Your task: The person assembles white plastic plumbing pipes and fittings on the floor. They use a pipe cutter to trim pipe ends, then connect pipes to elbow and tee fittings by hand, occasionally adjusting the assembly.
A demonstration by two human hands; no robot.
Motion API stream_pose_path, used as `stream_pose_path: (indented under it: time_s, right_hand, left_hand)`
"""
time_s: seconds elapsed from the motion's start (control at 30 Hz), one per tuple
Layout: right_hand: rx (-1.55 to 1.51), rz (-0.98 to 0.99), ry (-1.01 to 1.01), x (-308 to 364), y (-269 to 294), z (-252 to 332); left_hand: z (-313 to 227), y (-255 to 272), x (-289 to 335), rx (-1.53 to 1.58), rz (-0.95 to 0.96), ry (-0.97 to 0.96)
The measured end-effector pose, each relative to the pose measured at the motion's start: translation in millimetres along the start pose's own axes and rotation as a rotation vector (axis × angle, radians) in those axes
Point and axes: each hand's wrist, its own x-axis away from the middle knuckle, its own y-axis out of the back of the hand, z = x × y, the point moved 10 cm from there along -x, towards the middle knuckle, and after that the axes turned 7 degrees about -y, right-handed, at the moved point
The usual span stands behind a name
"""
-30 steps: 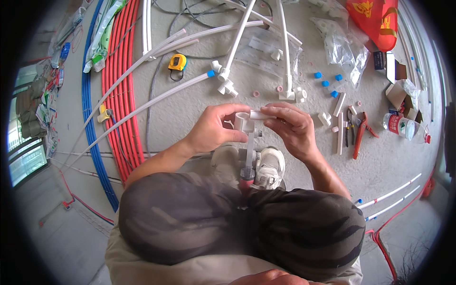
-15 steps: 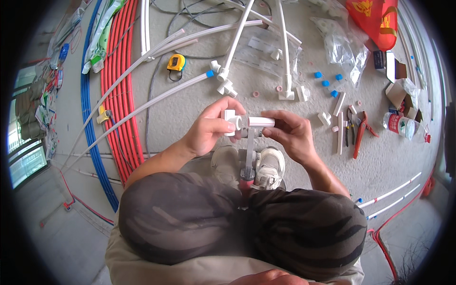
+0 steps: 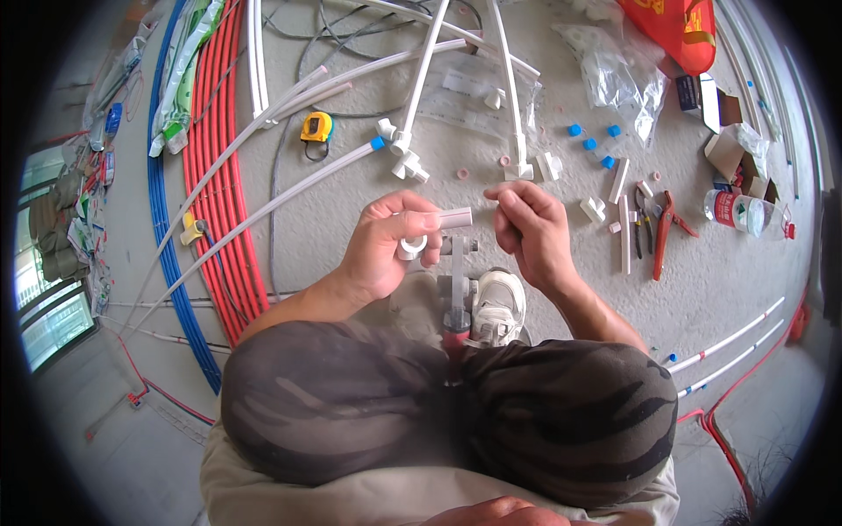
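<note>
My left hand (image 3: pixel 379 241) is closed around a short white pipe piece (image 3: pixel 455 217) and a white pipe fitting (image 3: pixel 410 248). The pipe's free end sticks out to the right; whether it sits inside the fitting is hidden by my fingers. My right hand (image 3: pixel 533 232) is a little to the right, its fingers curled in and its index finger bent toward the pipe. It touches neither piece, and nothing shows in it. Below and between the hands, a pipe fusion welder (image 3: pixel 457 302) stands upright between my shoes, with grey heating dies and a red lower part.
Long white pipes with fittings (image 3: pixel 519 170) lie ahead. Red pipes (image 3: pixel 210 167) and blue pipes (image 3: pixel 162 193) run along the left, near a yellow tape measure (image 3: pixel 317 128). To the right are red pipe cutters (image 3: pixel 667 230), pliers (image 3: pixel 647 223), blue caps (image 3: pixel 589 144) and a bottle (image 3: pixel 738 213).
The short pipe has passed from my right hand into my left hand's grip beside the fitting. My right hand has come away from it and its fingers have curled.
</note>
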Motion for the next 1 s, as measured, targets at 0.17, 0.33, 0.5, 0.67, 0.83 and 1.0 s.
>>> stream_pose_path:
  time_s: [0.17, 0.33, 0.5, 0.67, 0.83, 1.0]
  right_hand:
    - [0.316, 0.13, 0.236, 12.8, -34.0, 12.2]
    - [0.587, 0.081, 0.326, 15.9, -42.5, 18.9]
    - [-0.118, 0.092, -0.248, -4.6, -16.4, -29.7]
    - [-0.053, 0.194, -0.081, 9.0, -27.8, -13.3]
    - [0.235, 0.215, 0.033, 17.7, -39.0, -3.8]
    - [0.203, 0.149, 0.088, 19.6, -33.4, -4.0]
  left_hand:
    - [10.3, 7.0, -0.4, 0.024, -0.062, 0.085]
    - [23.0, 0.3, 2.1, -0.008, -0.052, 0.147]
    - [2.9, -7.8, 5.2, -0.167, 0.041, -0.106]
    - [-19.4, -13.7, 6.5, -0.39, 0.013, -0.276]
    - [-23.9, -13.8, 6.3, -0.451, 0.059, -0.364]
    - [1.0, 14.8, -4.8, -0.062, -0.115, 0.03]
